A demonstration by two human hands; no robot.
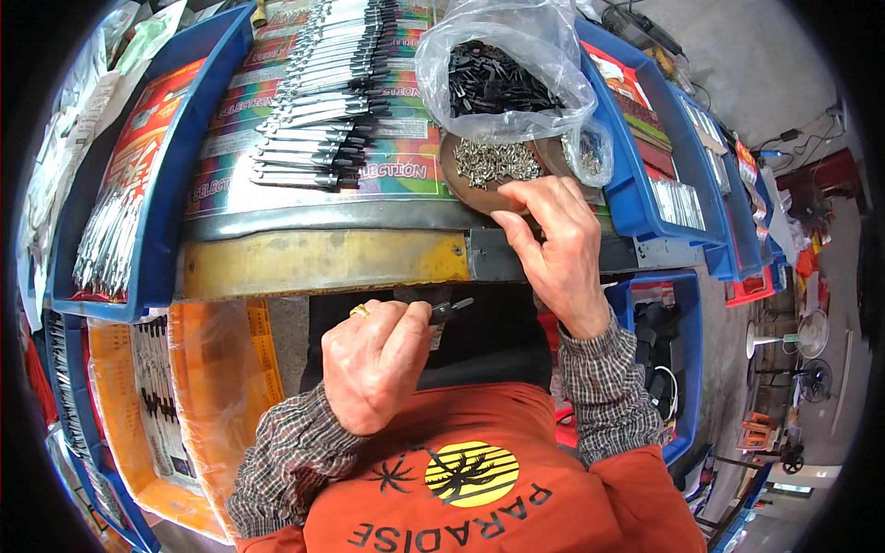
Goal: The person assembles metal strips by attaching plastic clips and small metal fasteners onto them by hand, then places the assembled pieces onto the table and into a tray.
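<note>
My left hand (373, 359) is closed round a slim part with a dark end (452, 310), which sticks out past the thumb and forefinger in front of the bench edge. The rest of that part is hidden in the fist. My right hand (558, 244) is at the near rim of a round brown dish (475, 196), thumb and forefinger curved with a gap between their tips. In the dish lies a heap of small metal pins or rivets (495, 164). Behind it, a clear plastic bag (562, 60) holds many small black parts (498, 81).
Rows of slim silver-and-black pieces (318, 111) lie on the colourful bench sheet. A blue tray (157, 221) with silver strips is on the left, another blue tray (636, 207) on the right. Below the bench are an orange lined crate (217, 405) and a blue bin (687, 369).
</note>
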